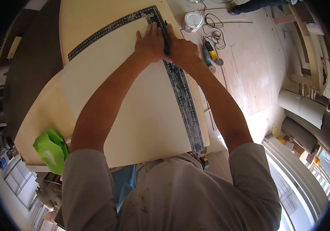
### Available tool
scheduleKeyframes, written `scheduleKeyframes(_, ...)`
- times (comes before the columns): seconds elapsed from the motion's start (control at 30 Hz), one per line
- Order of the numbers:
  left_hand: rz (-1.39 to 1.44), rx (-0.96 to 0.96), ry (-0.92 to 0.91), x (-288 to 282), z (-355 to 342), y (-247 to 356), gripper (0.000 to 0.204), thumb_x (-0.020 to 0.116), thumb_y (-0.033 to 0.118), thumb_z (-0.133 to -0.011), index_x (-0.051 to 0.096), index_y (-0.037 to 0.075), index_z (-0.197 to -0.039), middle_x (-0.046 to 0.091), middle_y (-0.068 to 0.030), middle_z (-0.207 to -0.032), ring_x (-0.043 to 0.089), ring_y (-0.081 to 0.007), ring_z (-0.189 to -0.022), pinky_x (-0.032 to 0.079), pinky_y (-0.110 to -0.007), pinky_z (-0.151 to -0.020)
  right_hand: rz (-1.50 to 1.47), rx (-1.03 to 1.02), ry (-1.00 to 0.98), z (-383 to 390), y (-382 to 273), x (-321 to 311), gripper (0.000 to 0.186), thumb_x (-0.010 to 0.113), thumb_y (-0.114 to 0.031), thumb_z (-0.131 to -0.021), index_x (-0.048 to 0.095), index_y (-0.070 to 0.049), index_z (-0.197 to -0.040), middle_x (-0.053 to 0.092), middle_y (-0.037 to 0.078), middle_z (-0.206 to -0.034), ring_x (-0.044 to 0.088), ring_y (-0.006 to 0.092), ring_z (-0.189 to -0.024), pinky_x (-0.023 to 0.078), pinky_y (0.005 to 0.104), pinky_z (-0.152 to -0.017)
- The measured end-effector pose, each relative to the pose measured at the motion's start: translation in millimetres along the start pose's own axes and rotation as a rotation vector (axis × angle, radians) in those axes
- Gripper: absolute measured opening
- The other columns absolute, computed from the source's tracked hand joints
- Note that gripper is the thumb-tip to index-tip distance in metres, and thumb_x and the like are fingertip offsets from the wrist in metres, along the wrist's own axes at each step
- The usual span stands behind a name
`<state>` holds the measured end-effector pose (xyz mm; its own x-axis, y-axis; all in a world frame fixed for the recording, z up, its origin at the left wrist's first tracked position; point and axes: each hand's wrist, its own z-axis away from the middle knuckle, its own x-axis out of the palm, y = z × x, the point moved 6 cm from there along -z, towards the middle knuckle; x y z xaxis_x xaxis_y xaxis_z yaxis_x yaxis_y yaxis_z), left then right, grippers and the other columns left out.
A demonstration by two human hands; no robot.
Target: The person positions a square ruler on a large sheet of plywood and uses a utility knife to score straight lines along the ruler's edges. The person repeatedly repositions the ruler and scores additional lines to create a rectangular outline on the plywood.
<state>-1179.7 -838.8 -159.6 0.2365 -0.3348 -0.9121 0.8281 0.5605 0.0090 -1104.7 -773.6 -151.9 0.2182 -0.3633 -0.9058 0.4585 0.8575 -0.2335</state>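
A large black framing square [185, 104] lies on a pale sheet [145, 107] on the worktable, one arm running toward me and the other curving off to the left. My left hand [149, 44] presses down flat just inside the square's corner, fingers spread and the tips touching its inner edge. Close beside it, my right hand [183, 50] is closed at the long arm. A slim dark piece shows at its fingers, largely hidden, so its kind is unclear.
A bright green bag [51, 150] rests at the table's left edge. Beyond the right side are a white bucket [193, 22], a yellow power tool [212, 52] and black cords on floor boards. Large rolls [301, 107] lie at far right. A person's leg [255, 5] shows at the top.
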Motion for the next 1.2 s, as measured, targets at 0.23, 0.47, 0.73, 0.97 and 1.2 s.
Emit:
scheduleKeyframes(0.23,-0.012,-0.013,0.015,-2.7,-1.7,-1.0,0.125,0.082,0.063,-0.063,0.023,-0.002,-0.152,0.017,-0.0199,-0.161,0.017,-0.0299,-0.150,0.022,-0.055,-0.118,-0.069,0.037,-0.029,35.7,6.5,13.4,0.080,0.056,-0.024,-0.093,0.010,-0.011,-0.156,0.071,0.021,-0.098,0.071,0.0354,-0.087,0.056,0.0456,-0.076)
scheduleKeyframes(0.47,-0.011,-0.002,0.087,1.9,-3.6,-1.8,0.128,0.083,0.065,-0.060,0.025,-0.006,-0.150,0.021,-0.0232,-0.159,0.021,-0.0308,-0.149,0.021,-0.053,-0.119,-0.068,0.059,-0.062,71.1,10.1,27.2,0.080,0.049,-0.011,-0.086,0.012,-0.010,-0.156,0.070,0.023,-0.088,0.071,0.0378,-0.081,0.056,0.0488,-0.074)
scheduleKeyframes(0.73,-0.122,0.014,0.049,3.0,-4.2,2.0,0.125,0.078,0.068,-0.063,0.025,-0.006,-0.149,0.019,-0.0223,-0.159,0.018,-0.0302,-0.149,0.023,-0.053,-0.119,-0.069,0.111,-0.091,109.2,12.2,38.4,0.082,0.051,-0.012,-0.087,0.008,-0.010,-0.157,0.069,0.023,-0.084,0.070,0.0393,-0.075,0.056,0.0503,-0.071)
scheduleKeyframes(0.97,-0.119,0.008,0.091,-1.8,-2.9,2.1,0.124,0.081,0.064,-0.063,0.026,-0.007,-0.149,0.023,-0.0238,-0.158,0.021,-0.0312,-0.148,0.025,-0.053,-0.118,-0.066,0.133,-0.176,142.4,16.2,51.9,0.086,0.054,-0.013,-0.086,0.006,-0.010,-0.157,0.068,0.019,-0.078,0.070,0.0372,-0.068,0.057,0.0486,-0.066)
scheduleKeyframes(1.2,0.025,0.038,-0.105,-10.9,-2.1,2.1,0.126,0.083,0.059,-0.063,0.023,-0.014,-0.146,0.013,-0.0336,-0.157,0.014,-0.0403,-0.149,0.015,-0.052,-0.121,-0.061,0.081,-0.050,188.6,23.7,74.3,0.088,0.058,-0.011,-0.082,0.012,-0.009,-0.157,0.062,0.014,-0.068,0.064,0.0313,-0.051,0.054,0.0462,-0.049)
